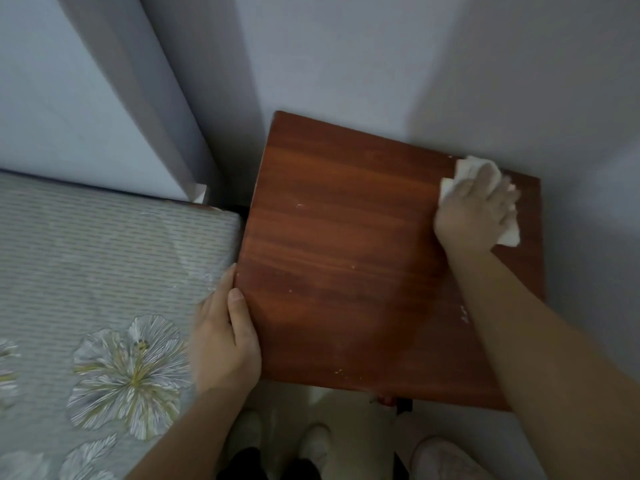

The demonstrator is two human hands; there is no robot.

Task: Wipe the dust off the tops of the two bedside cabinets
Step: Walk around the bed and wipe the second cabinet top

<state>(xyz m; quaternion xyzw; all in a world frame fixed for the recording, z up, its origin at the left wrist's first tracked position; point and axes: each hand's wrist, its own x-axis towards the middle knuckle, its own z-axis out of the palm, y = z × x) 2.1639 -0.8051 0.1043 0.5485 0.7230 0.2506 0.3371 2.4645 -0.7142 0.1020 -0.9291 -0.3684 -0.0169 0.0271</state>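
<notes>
- The cabinet top (346,254), reddish wood, stands in the corner of the room. The bed (104,254) is just beside its left edge and the wall (346,64) runs along its far and right edges.
- The right hand (474,209) is at the far right corner of the top, on a crumpled white cloth (462,166). Its fingers lie spread and fairly flat, pressing the cloth down rather than clutching it, though the hand is a bit blurred.
- The left hand (221,344) holds the near left edge. The thumb lies on the wood and the fingers go down into the gap by the bed, so I'd say it is steadying the cabinet.
- From the cloth, almost all the bare wood lies to the left and toward the near edge. There is nothing farther right or farther back to wipe.
- Pale specks (299,205) dot the middle left, with more by the near edge, so to my eye the dusting is far from done.
- The next stroke should pull left or back toward the person, and the right hand is the one placed for it.
- No second cabinet is in sight.
</notes>
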